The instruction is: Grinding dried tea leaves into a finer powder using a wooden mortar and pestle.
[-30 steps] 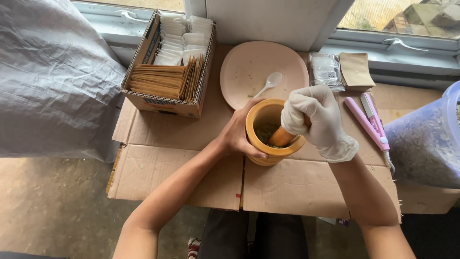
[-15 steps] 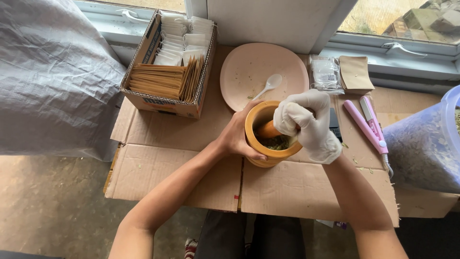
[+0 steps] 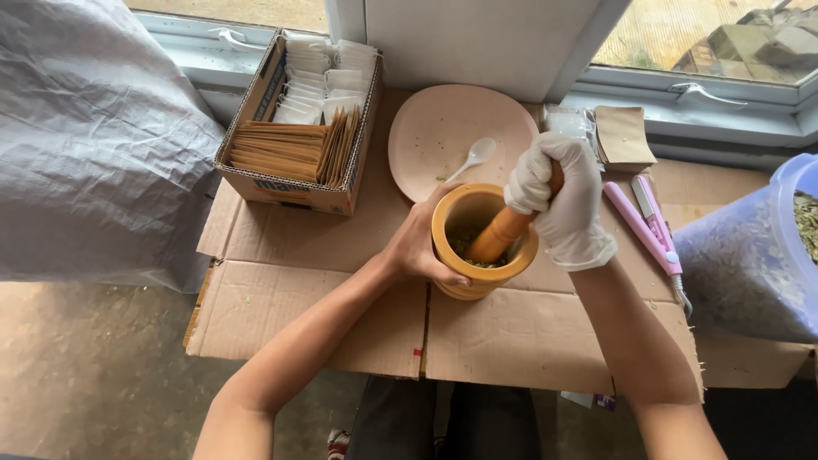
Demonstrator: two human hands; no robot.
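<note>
A yellow wooden mortar [image 3: 474, 285] stands on flattened cardboard [image 3: 298, 247], with green crushed leaves inside. My bare left hand [image 3: 417, 245] wraps around the mortar's left side. My right hand [image 3: 562, 198], in a white glove, grips the top of a wooden pestle [image 3: 501, 232] that slants down into the bowl onto the leaves.
A pale round plate [image 3: 443, 128] with a white spoon [image 3: 474, 156] lies behind the mortar. A cardboard box [image 3: 294, 192] of brown and white packets sits at the back left. A pink tool [image 3: 648, 223], a brown packet [image 3: 624, 135] and a plastic tub of dried leaves [image 3: 750, 255] are at right.
The gloved right hand has shifted the pestle around inside the mortar, now tilting its top to the right. The left hand keeps its hold on the mortar.
</note>
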